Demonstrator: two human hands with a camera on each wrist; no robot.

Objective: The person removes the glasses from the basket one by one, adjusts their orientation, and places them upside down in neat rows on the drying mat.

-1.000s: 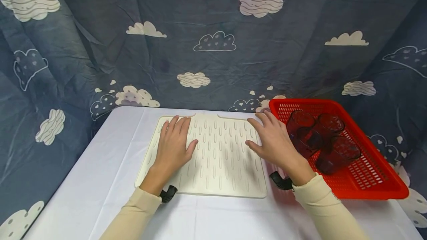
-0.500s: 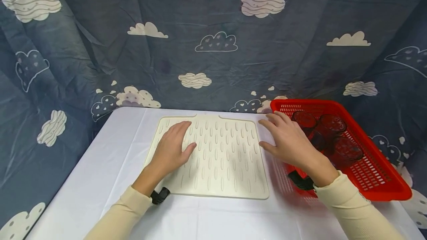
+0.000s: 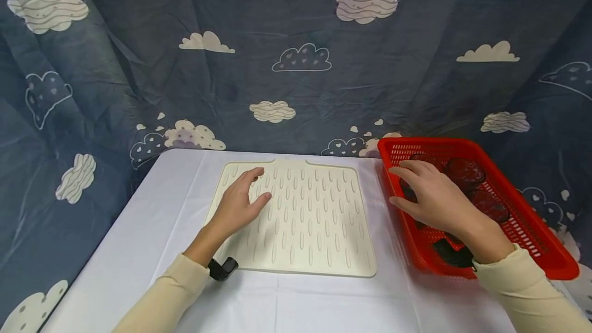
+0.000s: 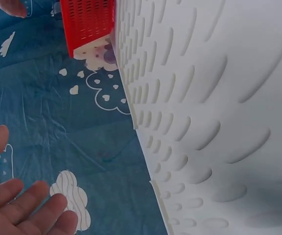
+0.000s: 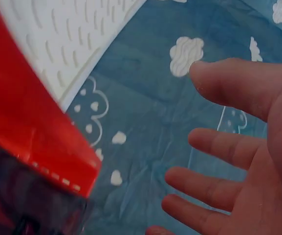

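In the head view my left hand (image 3: pixel 236 204) hovers over the left part of a white mat (image 3: pixel 305 230) with rows of raised oval ridges. It holds nothing; the left wrist view shows its fingers (image 4: pixel 33 208) loosely bent and apart from the mat. My right hand (image 3: pixel 439 199) is above the left side of a red plastic basket (image 3: pixel 552 253), thumb and fingers spread. Several dark, see-through glasses (image 3: pixel 464 169) stand in the basket, partly hidden behind that hand. In the right wrist view a dark glass (image 5: pixel 28 196) shows beside the red basket wall (image 5: pixel 38 107), blurred.
A white cloth (image 3: pixel 185 189) covers the table under the mat and basket. Behind it hangs a dark blue curtain (image 3: pixel 296 96) with a cloud print. The basket stands close to the mat's right side. Black straps (image 3: pixel 223 269) with cameras sit on both wrists.
My right hand has moved right, off the mat's right edge to over the basket. The left hand has drawn slightly back and its fingers have bent more. Mat and basket stay put.
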